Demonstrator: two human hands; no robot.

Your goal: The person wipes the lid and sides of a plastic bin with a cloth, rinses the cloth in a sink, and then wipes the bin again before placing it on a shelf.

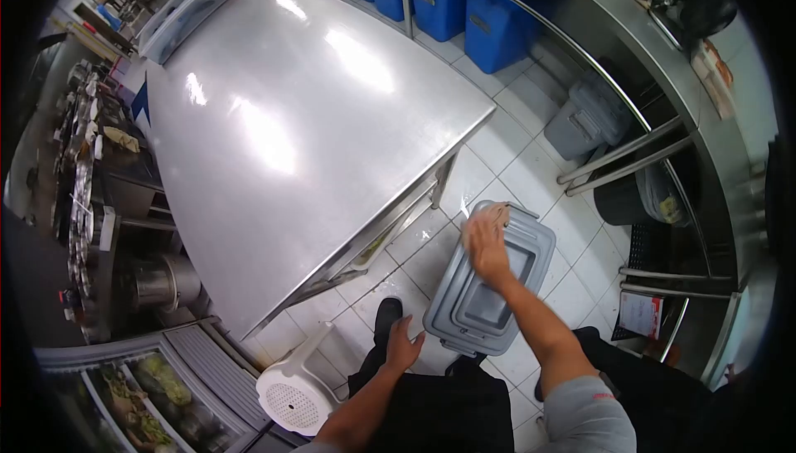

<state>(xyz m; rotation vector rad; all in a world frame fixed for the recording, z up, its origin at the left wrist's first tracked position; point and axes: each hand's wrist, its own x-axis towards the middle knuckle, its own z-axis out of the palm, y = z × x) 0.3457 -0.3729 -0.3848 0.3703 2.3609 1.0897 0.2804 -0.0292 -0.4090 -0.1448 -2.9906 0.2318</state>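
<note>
A grey plastic storage bin with a lid (481,302) stands on the tiled floor in front of me, between my legs and the steel table. My right hand (487,247) lies over the far end of the lid. Its fingers are smeared by motion, and whether a cloth or anything else is under them I cannot make out. My left hand (404,345) hangs by my left knee, left of the bin and apart from it. Its thumb and fingers are spread, with nothing in them.
A large steel table (332,179) fills the left, its corner near the bin. A white plastic stool (294,399) stands at my left, beside a glass-topped fridge (186,337) with vegetables. Blue bins (496,30) and another grey bin (584,117) sit under the right counter.
</note>
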